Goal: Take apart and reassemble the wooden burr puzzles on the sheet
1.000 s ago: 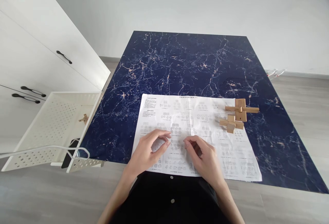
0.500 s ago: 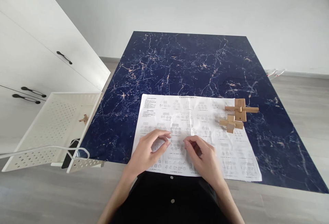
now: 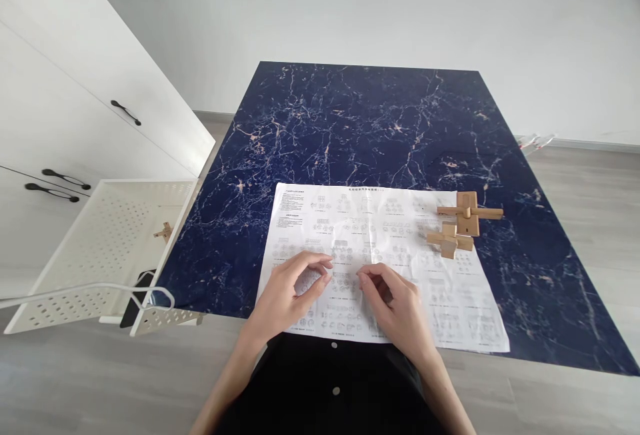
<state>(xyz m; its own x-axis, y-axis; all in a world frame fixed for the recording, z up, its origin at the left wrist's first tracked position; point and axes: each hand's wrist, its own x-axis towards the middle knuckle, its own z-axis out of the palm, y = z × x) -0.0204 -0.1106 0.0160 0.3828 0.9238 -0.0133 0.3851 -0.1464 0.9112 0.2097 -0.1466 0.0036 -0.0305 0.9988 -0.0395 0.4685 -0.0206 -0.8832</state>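
A white printed sheet (image 3: 400, 235) with small diagrams lies on the near part of a dark blue marbled table (image 3: 360, 122). My left hand (image 3: 287, 295) and my right hand (image 3: 397, 308) rest on the sheet's near edge, fingers curled loosely, fingertips a little apart, nothing held. Two wooden cross-shaped puzzle pieces lie at the sheet's right edge: a larger one (image 3: 469, 213) and a smaller one (image 3: 449, 240) just in front of it, both well to the right of my right hand.
A white perforated rack (image 3: 100, 248) stands left of the table, with a small wooden piece (image 3: 163, 230) inside and a dark object (image 3: 135, 302) under its near corner. White cabinets (image 3: 75, 108) with black handles fill the left side.
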